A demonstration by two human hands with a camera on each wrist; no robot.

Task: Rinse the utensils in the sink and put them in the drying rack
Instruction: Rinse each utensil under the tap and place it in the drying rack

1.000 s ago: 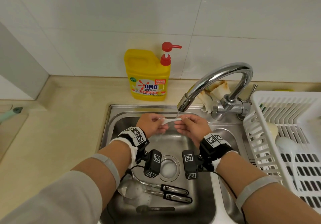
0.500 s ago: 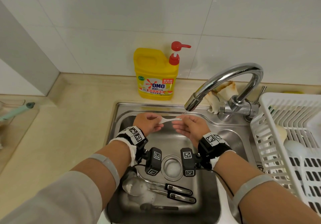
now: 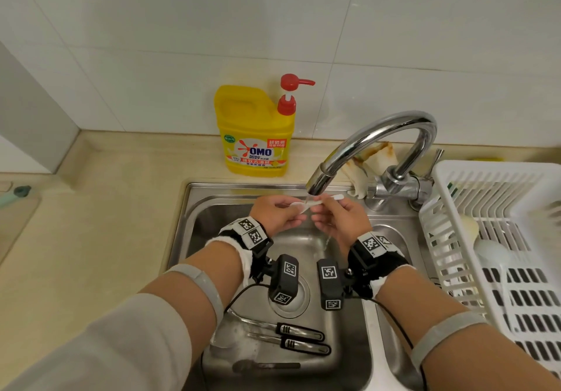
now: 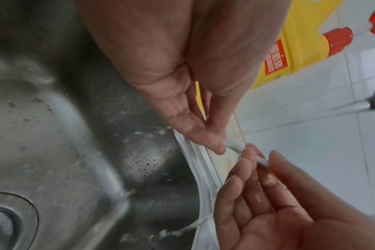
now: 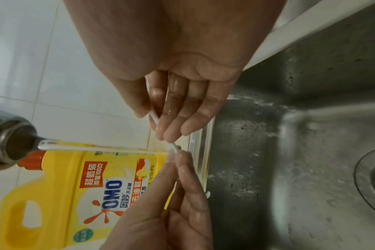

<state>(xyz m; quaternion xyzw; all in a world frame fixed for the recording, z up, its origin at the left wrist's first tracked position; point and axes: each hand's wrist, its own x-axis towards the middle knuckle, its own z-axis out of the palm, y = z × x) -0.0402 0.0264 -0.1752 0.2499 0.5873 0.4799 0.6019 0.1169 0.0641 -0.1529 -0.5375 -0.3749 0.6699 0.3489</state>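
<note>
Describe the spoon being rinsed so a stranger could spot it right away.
Find the chrome faucet over the sink. Under its spout, both hands pinch a small white spoon in the running water. Unlike the black-handled metal utensils on the sink floor, it is white and held up.

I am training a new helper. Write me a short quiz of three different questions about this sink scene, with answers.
1. True or false: both hands hold the white spoon under the tap.
2. What already lies in the drying rack? A) a white ladle B) a pan C) a cup
3. Fill in: two black-handled utensils lie in the ____.

Key: 1 true; 2 A; 3 sink.
</note>
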